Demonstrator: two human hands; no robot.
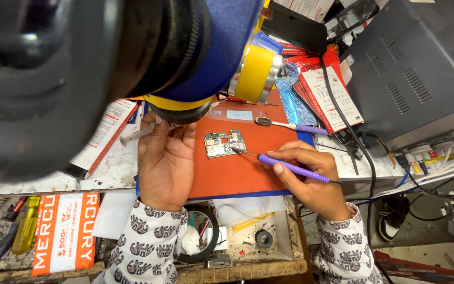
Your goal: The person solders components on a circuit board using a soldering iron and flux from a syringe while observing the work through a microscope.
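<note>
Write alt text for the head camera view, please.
A right hand holds a purple soldering iron to a small circuit board on an orange mat; the left hand rests flat beside it.

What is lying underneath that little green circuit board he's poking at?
The small green circuit board lies on a flat orange work mat, with a blue mat edge showing beneath. The bench surface under them is covered.

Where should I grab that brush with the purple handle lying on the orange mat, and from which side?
Take the brush by its purple handle, near the middle, coming from above and from the right. It lies flat on the orange mat with its bristle head pointing left toward the circuit board, so the slim handle is the clean, free part. The right hand is nearest, though it holds the soldering iron.
</note>
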